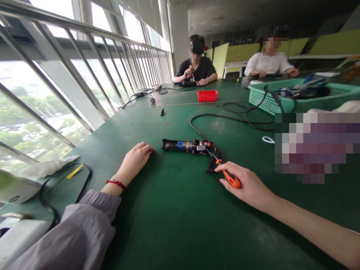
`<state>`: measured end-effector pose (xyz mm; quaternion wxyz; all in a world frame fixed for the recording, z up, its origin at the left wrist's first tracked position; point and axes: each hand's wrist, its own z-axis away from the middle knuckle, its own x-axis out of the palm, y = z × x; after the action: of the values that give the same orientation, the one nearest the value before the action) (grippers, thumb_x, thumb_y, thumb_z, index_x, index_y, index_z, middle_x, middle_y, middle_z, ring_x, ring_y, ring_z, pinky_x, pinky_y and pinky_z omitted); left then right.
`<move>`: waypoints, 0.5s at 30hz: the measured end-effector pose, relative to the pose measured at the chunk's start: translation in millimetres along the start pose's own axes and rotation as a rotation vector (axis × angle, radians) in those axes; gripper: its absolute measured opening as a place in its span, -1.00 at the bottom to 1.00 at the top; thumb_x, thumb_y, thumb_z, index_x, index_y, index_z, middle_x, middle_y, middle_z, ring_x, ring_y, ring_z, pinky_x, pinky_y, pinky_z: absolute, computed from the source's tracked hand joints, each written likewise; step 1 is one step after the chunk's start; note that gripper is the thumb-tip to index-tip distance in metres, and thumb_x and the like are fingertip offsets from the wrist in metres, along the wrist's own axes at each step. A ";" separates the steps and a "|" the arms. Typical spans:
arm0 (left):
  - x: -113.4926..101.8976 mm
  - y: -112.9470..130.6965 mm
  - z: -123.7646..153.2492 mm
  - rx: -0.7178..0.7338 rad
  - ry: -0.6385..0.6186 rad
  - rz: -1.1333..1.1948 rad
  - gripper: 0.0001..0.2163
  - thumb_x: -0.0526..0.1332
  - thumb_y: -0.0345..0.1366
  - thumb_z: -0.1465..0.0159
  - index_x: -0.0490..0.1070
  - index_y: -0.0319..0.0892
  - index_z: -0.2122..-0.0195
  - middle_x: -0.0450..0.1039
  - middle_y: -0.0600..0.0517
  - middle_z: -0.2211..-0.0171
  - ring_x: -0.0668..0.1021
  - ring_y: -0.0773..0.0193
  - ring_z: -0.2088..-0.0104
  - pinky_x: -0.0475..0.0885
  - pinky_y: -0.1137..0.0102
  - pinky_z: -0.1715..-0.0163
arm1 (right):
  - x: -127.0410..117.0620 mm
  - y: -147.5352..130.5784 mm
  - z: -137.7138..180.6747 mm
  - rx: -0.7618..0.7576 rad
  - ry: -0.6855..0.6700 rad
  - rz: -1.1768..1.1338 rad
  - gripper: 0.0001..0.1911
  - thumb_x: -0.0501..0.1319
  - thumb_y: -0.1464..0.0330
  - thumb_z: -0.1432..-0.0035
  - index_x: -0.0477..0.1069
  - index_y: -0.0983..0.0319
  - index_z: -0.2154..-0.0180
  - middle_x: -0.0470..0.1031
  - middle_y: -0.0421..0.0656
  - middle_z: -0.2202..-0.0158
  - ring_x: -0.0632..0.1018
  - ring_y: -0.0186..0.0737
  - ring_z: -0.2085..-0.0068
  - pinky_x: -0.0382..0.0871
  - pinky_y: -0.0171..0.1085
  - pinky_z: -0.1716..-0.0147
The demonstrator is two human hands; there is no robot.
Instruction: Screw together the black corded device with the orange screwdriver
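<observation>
My right hand (244, 180) grips an orange and black screwdriver (232, 179). Its shaft reaches up and left to the handle area of an opened black corded appliance (185, 146). The appliance lies on the green table, its long barrel pointing left, with a blue part, wires and a small orange part exposed. Whether the tip sits in a screw is too small to tell. Left of the barrel, apart from it, my left hand (136, 159) rests on the table with fingers curled together; anything inside them is hidden.
A black cord (208, 114) runs from the appliance toward a green basket (266, 99) of tools. Beyond are a red tray (207, 96) and small black pieces (162, 112). Two people sit across the table (168, 225). A black strap (87, 180) lies at left beside the railing.
</observation>
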<state>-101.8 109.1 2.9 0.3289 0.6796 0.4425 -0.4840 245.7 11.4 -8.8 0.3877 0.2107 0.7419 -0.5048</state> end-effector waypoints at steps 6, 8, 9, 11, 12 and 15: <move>-0.6 52.8 4.5 0.261 0.004 0.056 -0.74 -0.07 -0.29 -0.36 0.41 -0.17 0.23 0.42 -0.03 0.25 0.45 0.25 0.22 0.41 0.39 0.22 | 0.8 1.1 -0.8 0.002 0.010 -0.026 -0.79 0.11 0.37 -0.14 0.33 0.14 0.14 0.43 -0.17 0.18 0.51 -0.24 0.23 0.36 -0.22 0.17; 0.8 81.7 4.1 0.370 -0.020 0.087 -0.74 -0.07 -0.30 -0.37 0.40 -0.19 0.23 0.41 -0.03 0.25 0.45 0.27 0.23 0.40 0.41 0.23 | 0.7 1.0 -1.0 -0.008 0.011 -0.032 -0.80 0.11 0.37 -0.15 0.33 0.14 0.14 0.43 -0.17 0.18 0.51 -0.24 0.23 0.35 -0.23 0.18; 1.5 95.3 3.1 0.421 -0.032 0.099 -0.74 -0.08 -0.31 -0.37 0.39 -0.19 0.23 0.41 -0.03 0.26 0.44 0.28 0.25 0.39 0.42 0.25 | 0.5 0.9 -1.0 -0.014 0.011 -0.033 -0.80 0.11 0.38 -0.15 0.33 0.14 0.14 0.42 -0.18 0.19 0.51 -0.25 0.23 0.35 -0.24 0.18; 2.8 116.8 0.0 0.489 -0.060 0.109 -0.75 -0.08 -0.33 -0.37 0.38 -0.20 0.24 0.40 -0.02 0.28 0.43 0.27 0.27 0.38 0.41 0.27 | 0.1 0.6 -0.6 -0.026 0.010 -0.033 -0.80 0.10 0.38 -0.15 0.32 0.14 0.15 0.42 -0.18 0.20 0.49 -0.26 0.25 0.34 -0.26 0.20; 3.5 123.8 -1.7 0.509 -0.064 0.121 -0.76 -0.07 -0.33 -0.37 0.38 -0.20 0.24 0.40 -0.02 0.28 0.43 0.27 0.28 0.38 0.41 0.27 | -0.2 0.4 -0.2 -0.031 0.010 -0.033 -0.81 0.10 0.39 -0.15 0.32 0.15 0.15 0.41 -0.18 0.21 0.49 -0.27 0.27 0.33 -0.26 0.22; 6.1 130.1 -5.8 0.483 -0.063 0.224 -0.80 -0.04 -0.35 -0.36 0.37 -0.20 0.26 0.40 -0.01 0.28 0.43 0.28 0.27 0.38 0.41 0.25 | -1.3 0.1 1.0 -0.049 0.008 -0.043 -0.82 0.09 0.40 -0.16 0.31 0.17 0.16 0.40 -0.18 0.24 0.46 -0.29 0.31 0.32 -0.28 0.25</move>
<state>20.8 64.9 1.3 0.2222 0.7676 0.2259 -0.5571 247.0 10.6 -8.0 0.3789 0.1872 0.7600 -0.4938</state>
